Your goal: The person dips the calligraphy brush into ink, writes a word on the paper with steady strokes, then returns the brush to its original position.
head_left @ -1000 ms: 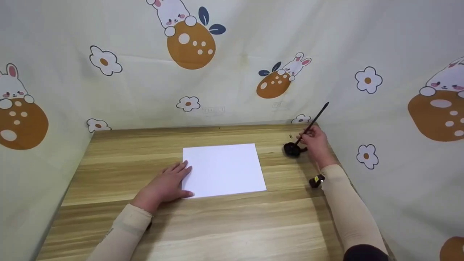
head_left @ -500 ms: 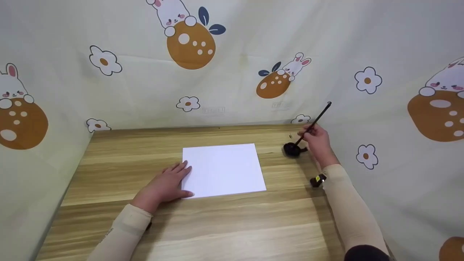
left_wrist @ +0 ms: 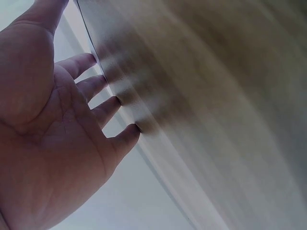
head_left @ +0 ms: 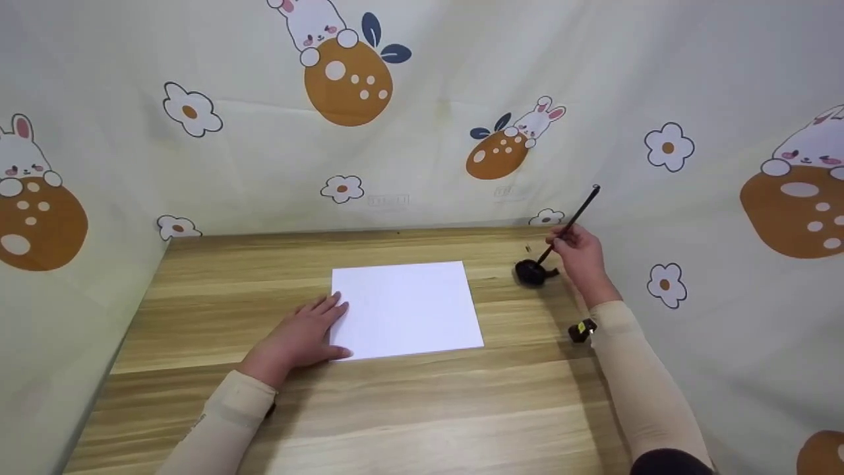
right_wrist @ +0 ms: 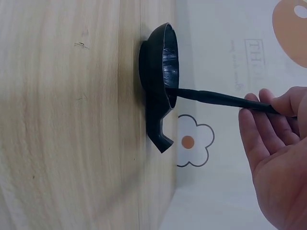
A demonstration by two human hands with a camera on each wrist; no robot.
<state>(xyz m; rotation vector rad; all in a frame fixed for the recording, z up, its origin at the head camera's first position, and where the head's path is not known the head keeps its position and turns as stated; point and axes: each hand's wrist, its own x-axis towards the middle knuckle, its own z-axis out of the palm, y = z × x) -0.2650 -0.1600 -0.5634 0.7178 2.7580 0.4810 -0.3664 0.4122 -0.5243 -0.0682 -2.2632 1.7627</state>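
A blank white sheet of paper (head_left: 409, 310) lies flat on the wooden table. My left hand (head_left: 303, 336) rests on its left edge, fingers spread and straight; in the left wrist view the fingertips (left_wrist: 128, 134) press down along that edge. My right hand (head_left: 579, 258) pinches the dark handle of a writing brush (head_left: 570, 221) between thumb and fingers. The brush slants down to the left, its tip inside a small black ink dish (head_left: 529, 273) with a short stub at its side. The right wrist view shows the brush (right_wrist: 216, 98) meeting the inner rim of the dish (right_wrist: 156, 67); its bristles are hidden.
A cream curtain (head_left: 428, 145) printed with rabbits and flowers stands along the back and both sides of the table (head_left: 422, 422). A small black wrist device (head_left: 581, 330) with a yellow mark sits under the right cuff.
My right hand has shifted slightly to the right, while the brush tip stays in the dish and the handle tilts a little. My left hand and the paper have not moved.
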